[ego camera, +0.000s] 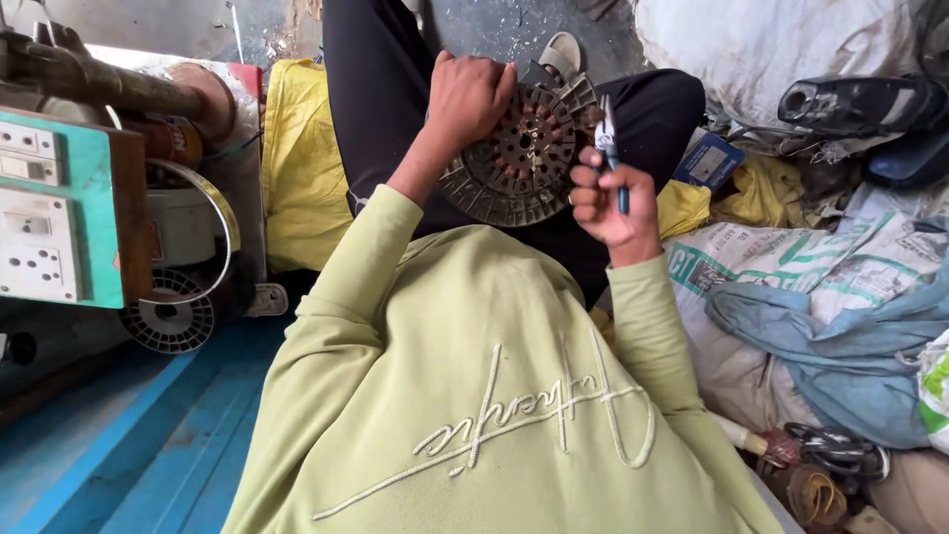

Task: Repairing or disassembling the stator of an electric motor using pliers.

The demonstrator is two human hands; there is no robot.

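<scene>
stator core (pixel 519 158) rests on the lap, left hand (pixel 473 94) gripping its rim, right hand (pixel 605 198) clutching pliers (pixel 610 148).

Two hands at work: the left hand (pixel 473 99) and the right hand (pixel 605 203). One round stator (pixel 514 163) between them, and one pair of pliers (pixel 610 148) with blue grips. One sandal (pixel 561 54) beyond the knee. One empty spool (pixel 170 318) on the floor at the left, and one switchboard (pixel 54 213) with three white plates. One yellow bag (pixel 297 163). Two printed sacks (pixel 771 267) at the right, one blue cloth (pixel 840 346) over them.
</scene>
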